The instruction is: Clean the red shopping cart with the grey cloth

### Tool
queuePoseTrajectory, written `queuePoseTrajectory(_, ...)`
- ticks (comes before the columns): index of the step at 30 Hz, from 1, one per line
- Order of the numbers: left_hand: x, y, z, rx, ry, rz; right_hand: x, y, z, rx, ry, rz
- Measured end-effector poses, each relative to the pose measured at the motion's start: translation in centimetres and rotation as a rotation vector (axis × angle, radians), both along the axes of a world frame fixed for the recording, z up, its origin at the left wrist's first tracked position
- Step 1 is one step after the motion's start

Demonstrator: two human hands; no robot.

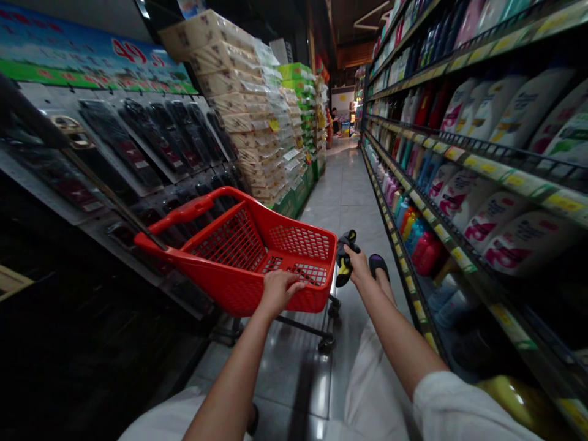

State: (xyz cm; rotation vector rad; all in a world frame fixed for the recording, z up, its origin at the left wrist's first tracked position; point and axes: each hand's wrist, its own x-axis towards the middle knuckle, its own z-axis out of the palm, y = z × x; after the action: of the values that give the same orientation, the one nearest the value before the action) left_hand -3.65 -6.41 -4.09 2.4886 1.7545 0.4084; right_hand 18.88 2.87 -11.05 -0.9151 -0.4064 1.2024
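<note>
A red plastic shopping cart stands in front of me, and its basket holds nothing I can see. My left hand lies over the near rim of the basket, fingers closed about the edge. Just beyond the cart's right end, my right hand is closed round a dark grey, black and yellow item. Its folds and lobes look soft, like gloves, but its exact kind is unclear. The fingers partly hide it.
Shelves of bottles line the right side. On the left hang packaged dark goods, with stacked packs farther along. A tiled aisle runs ahead; a person is at its far end. My shoe is beside the right shelf.
</note>
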Motion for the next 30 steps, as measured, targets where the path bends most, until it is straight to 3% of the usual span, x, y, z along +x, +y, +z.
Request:
queuePoseTrajectory(7, 0.4, -0.1, 0.3, -0.008, 0.031, 0.023, -0.1, -7.5, -2.9, -0.041, 0.079, 0.286)
queuePoseTrajectory(9, 0.4, -0.3, 0.4, -0.002, 0.035, 0.025, 0.1, -6.9, -2.6, -0.081, 0.096, 0.268)
queuePoseTrajectory(14, 0.3, -1.0, 0.4, -0.019, 0.046, 0.024, 0.4, -0.8, 0.0, -0.119, 0.092, 0.031)
queuePoseTrajectory(16, 0.2, -1.2, 0.4, -0.022, 0.051, 0.027, 0.3, 0.5, 0.5, -0.106, 0.05, -0.014)
queuePoseTrajectory(20, 0.4, -1.1, 0.6, -0.033, 0.052, 0.048, 0.3, -1.7, -0.6, -0.033, -0.058, 0.047)
queuePoseTrajectory(25, 1.2, -0.5, 1.0, -0.014, 0.027, 0.101, 1.3, -6.7, -4.2, 0.044, -0.052, 0.289)
queuePoseTrajectory(30, 1.9, 0.5, 1.2, -0.015, 0.074, 0.135, 1.6, -5.4, -5.4, -0.053, -0.084, 0.04)
